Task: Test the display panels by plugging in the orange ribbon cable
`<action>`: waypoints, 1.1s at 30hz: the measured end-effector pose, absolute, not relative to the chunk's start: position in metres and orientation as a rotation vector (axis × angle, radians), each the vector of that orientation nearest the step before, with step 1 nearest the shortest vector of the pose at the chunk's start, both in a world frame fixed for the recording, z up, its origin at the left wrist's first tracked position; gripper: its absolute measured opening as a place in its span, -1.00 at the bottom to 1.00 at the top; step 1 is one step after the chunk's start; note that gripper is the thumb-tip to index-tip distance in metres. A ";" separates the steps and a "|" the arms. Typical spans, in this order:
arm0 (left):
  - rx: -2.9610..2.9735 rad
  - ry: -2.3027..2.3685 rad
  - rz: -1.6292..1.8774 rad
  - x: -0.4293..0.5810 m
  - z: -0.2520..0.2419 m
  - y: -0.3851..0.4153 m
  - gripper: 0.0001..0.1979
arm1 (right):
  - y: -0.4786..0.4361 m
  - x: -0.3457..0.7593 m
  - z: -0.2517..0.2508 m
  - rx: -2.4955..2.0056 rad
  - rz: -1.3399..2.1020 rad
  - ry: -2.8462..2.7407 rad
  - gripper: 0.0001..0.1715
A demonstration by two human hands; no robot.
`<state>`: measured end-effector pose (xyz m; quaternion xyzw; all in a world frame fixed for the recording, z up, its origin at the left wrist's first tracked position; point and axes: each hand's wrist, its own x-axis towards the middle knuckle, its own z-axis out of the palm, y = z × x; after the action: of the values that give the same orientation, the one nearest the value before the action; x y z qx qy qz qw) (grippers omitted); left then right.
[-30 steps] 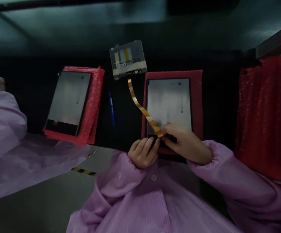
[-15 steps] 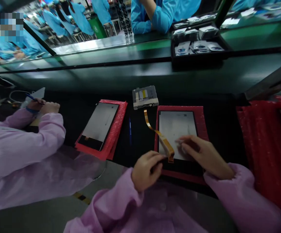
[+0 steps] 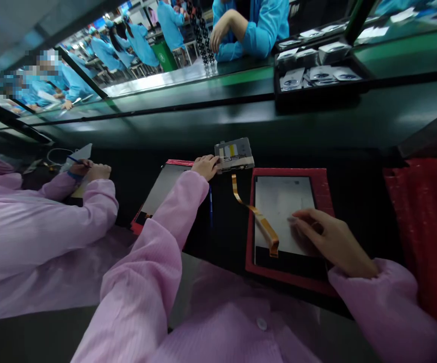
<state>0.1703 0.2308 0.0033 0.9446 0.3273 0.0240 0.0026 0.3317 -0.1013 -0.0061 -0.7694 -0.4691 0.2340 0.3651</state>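
Observation:
My left hand (image 3: 206,166) reaches forward, its fingers closed against the left edge of a flat grey electronic box (image 3: 235,154). From the box's front an orange flexible ribbon cable (image 3: 264,225) runs down over a display panel (image 3: 283,196). The cable's end lies by the panel's dark lower strip. Over the panel's right half, my right hand (image 3: 326,237) pinches a small pale piece at its fingertips, too small to name. Red bubble wrap (image 3: 323,187) lies under the panel.
Left lies a second panel (image 3: 162,189), partly behind my left sleeve, with a blue pen (image 3: 211,206) beside it. Red bubble-wrap bundles (image 3: 424,212) stand right. A black tray (image 3: 318,93) of packets sits beyond. A co-worker's hands (image 3: 96,170) hold a pen at left.
My left hand has left the cable's lower end and moved forward to the grey box. My right hand stays over the panel. The whole view has shifted slightly.

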 end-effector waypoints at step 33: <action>2.407 0.700 0.833 0.104 0.026 0.024 -0.82 | -0.177 0.281 -0.016 -2.090 0.384 -0.683 -0.61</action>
<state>0.1036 0.0241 0.0259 0.8828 0.2569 0.3057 0.2473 0.2808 -0.1774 -0.0163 -0.8412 -0.2748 0.1545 0.4393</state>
